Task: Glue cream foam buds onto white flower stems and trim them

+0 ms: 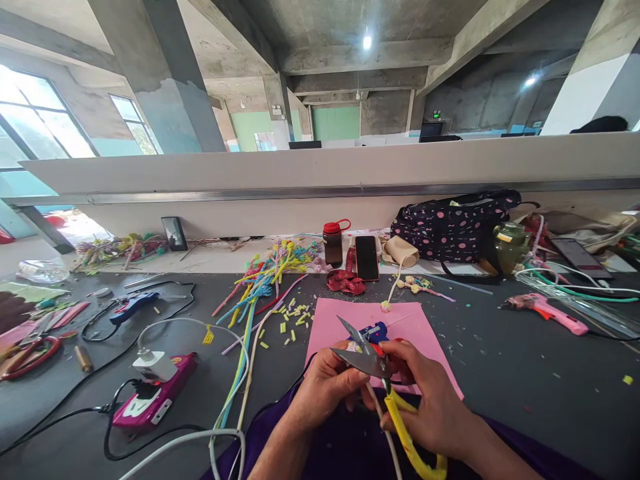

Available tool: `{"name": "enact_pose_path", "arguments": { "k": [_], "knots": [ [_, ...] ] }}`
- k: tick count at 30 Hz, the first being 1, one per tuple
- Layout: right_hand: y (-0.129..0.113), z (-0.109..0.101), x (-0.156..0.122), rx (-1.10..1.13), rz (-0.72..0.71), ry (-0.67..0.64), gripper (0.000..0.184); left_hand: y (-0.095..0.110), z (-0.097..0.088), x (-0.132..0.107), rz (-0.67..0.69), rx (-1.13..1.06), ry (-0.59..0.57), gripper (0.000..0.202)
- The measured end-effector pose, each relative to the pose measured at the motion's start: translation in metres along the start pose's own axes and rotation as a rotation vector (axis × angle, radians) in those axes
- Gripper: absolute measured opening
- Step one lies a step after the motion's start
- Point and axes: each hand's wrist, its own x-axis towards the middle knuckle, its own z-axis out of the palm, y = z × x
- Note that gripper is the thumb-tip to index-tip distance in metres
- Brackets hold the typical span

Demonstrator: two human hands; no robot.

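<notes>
My right hand [433,393] is wrapped round scissors [367,363] with yellow-covered handles. Their blades are spread and point up to the left. Close beside them, my left hand [325,383] pinches a pale cord [385,427], which runs down between the hands toward my lap. A small pale piece shows at the left fingertips, partly hidden behind the blades. Behind the hands, a blue glue gun [375,332] rests on a pink sheet [330,320]. A pale flower-like tip on a stem [395,287] reaches the sheet's far edge.
Left lie coloured fuzzy stems [270,267], yellow cut bits [295,317], a magenta power strip [155,393] with cables and red-handled scissors [33,357]. A bottle [333,245], phone [367,258] and patterned bag [450,230] stand behind. A pink glue gun [547,312] lies right.
</notes>
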Motion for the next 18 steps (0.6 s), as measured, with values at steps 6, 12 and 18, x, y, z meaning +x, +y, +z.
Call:
{"name": "enact_pose_path", "arguments": {
  "k": [6,12,18],
  "knots": [
    [-0.0016,-0.0009,-0.0009,0.029,0.019,-0.017,0.075,0.0028,-0.0007,-0.0013,-0.012,0.005,-0.007,0.022],
    [-0.0022,-0.0006,-0.0003,0.042,0.001,-0.018,0.073,0.0037,-0.0021,-0.0008,0.017,0.029,-0.019,0.023],
    [-0.0025,-0.0010,-0.0008,0.034,-0.019,-0.003,0.073,0.0028,-0.0028,-0.0011,0.008,0.027,-0.019,0.023]
  ]
}}
